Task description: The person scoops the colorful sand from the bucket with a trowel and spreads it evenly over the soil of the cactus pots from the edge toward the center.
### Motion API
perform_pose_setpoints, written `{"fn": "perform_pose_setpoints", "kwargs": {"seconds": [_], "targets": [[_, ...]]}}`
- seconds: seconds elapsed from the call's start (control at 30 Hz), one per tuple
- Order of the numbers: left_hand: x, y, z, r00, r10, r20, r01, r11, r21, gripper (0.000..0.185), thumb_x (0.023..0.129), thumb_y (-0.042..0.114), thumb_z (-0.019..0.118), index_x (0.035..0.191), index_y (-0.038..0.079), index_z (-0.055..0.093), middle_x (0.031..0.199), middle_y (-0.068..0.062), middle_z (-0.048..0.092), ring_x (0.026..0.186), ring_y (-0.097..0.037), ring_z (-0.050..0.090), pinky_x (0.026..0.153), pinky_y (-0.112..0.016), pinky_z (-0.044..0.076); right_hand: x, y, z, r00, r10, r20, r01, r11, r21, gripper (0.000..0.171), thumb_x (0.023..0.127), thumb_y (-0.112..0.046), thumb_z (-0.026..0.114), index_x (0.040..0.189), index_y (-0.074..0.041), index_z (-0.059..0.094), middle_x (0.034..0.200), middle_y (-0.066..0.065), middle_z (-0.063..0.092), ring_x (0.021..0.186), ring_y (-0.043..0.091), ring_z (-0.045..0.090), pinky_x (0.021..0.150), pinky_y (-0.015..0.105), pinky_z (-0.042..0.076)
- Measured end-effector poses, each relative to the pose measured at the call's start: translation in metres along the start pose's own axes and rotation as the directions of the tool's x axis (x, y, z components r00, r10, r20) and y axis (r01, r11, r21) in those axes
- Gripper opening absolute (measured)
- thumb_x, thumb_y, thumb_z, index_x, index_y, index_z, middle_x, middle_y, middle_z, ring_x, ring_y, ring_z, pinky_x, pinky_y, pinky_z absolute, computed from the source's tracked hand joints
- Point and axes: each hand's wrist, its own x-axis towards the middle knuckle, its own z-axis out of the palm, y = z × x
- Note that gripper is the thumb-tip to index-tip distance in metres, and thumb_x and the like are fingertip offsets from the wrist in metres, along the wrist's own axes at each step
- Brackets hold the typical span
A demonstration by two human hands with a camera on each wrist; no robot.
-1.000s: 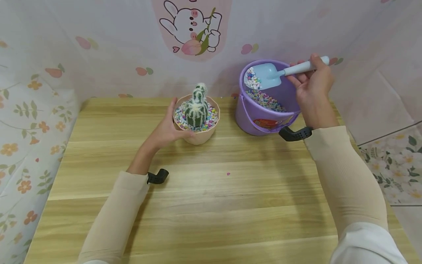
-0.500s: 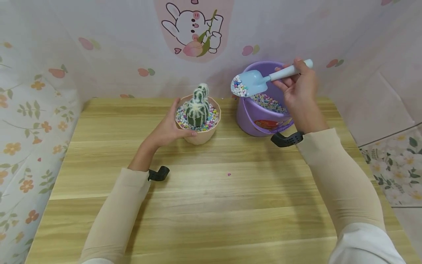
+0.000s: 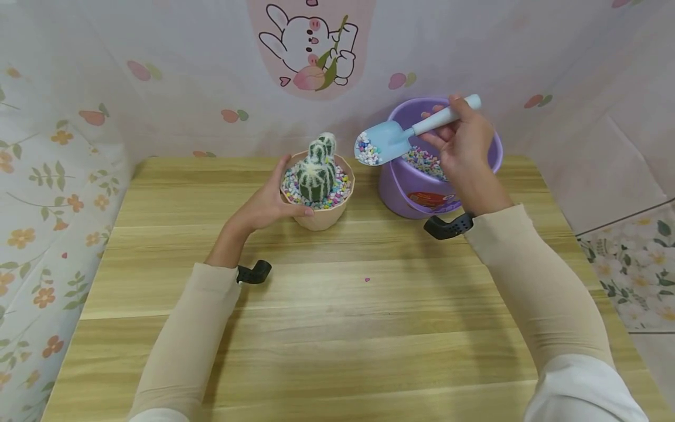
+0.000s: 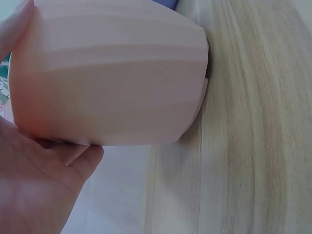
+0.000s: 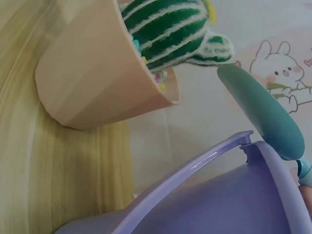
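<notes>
Both forearms wear snug beige ribbed sleeves that end at the wrists, leaving the left hand (image 3: 263, 210) and the right hand (image 3: 464, 153) bare. A small black device sits strapped at each wrist. White cloth shows above the sleeves near the elbows.

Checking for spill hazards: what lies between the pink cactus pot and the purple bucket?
In the head view, only bare table lies between the pink pot and the purple bucket. The loaded blue scoop hangs above that gap.
</notes>
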Motion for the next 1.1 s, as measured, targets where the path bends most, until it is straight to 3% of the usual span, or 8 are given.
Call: {"fn": "perform_pose_setpoints", "kwargs": {"seconds": [0.23,0.53,1.1], "targets": [[0.000,0.001,-0.001,1.000,0.001,0.007,-0.001,1.000,-0.008,0.120,0.075,0.028,0.084,0.157,0.023,-0.005,0.160,-0.011,0.015,0.142,-0.030,0.027,0.116,-0.051,0.022,0.001,0.005,0.003,0.999,-0.041,0.027,0.042,0.998,-0.053,0.017,0.091,-0.013,0.068,0.104,-0.006,0.061,0.080,0.016,0.068,0.078,0.035,0.072,0.063,0.050,0.056],[0.003,0.001,0.000,1.000,0.005,0.006,-0.005,1.000,-0.002,0.121,0.075,0.029,0.084,0.157,0.022,-0.006,0.163,-0.002,0.005,0.144,-0.027,0.023,0.117,-0.049,0.020,0.000,0.009,0.013,0.998,-0.061,0.025,0.063,0.992,-0.111,0.018,0.088,-0.012,0.072,0.100,-0.004,0.062,0.084,0.016,0.070,0.081,0.035,0.072,0.059,0.047,0.057],[0.004,-0.001,0.001,1.000,0.006,-0.003,-0.006,1.000,-0.005,0.122,0.075,0.030,0.084,0.157,0.023,-0.006,0.163,-0.004,0.005,0.146,-0.027,0.019,0.118,-0.049,0.018,-0.005,0.019,0.023,0.985,-0.130,0.113,0.149,0.972,-0.179,0.019,0.086,-0.012,0.074,0.097,-0.003,0.062,0.084,0.016,0.070,0.080,0.035,0.072,0.051,0.040,0.056]]}}
